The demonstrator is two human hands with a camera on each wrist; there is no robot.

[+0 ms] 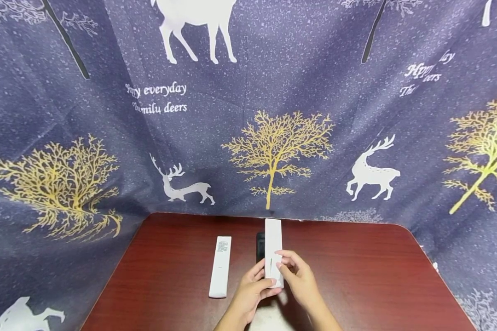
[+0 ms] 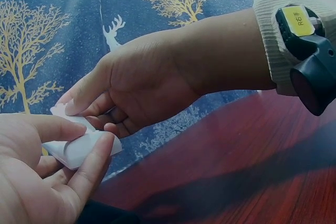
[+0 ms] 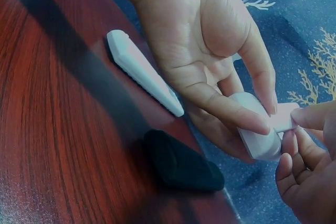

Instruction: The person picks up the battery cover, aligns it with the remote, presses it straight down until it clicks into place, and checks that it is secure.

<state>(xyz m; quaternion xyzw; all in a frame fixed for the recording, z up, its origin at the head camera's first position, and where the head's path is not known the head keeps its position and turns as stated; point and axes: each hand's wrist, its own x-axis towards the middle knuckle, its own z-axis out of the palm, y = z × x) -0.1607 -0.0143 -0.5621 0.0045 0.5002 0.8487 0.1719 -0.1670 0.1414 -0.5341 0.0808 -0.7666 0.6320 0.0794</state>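
Observation:
A white remote control is held up over the table between both hands. My left hand grips its near end, thumb on top and fingers curled beneath. At the remote's right side, my right hand pinches its cover, a flat white piece that stands out from the body in the right wrist view. A thin dark gap shows on the remote's upper face beside the right thumb. Part of the remote is hidden by the fingers in both wrist views.
Left of the hands, a second white remote control lies on the red-brown table. A black object lies behind the held remote. Patterned blue cloth hangs along the table's far edge.

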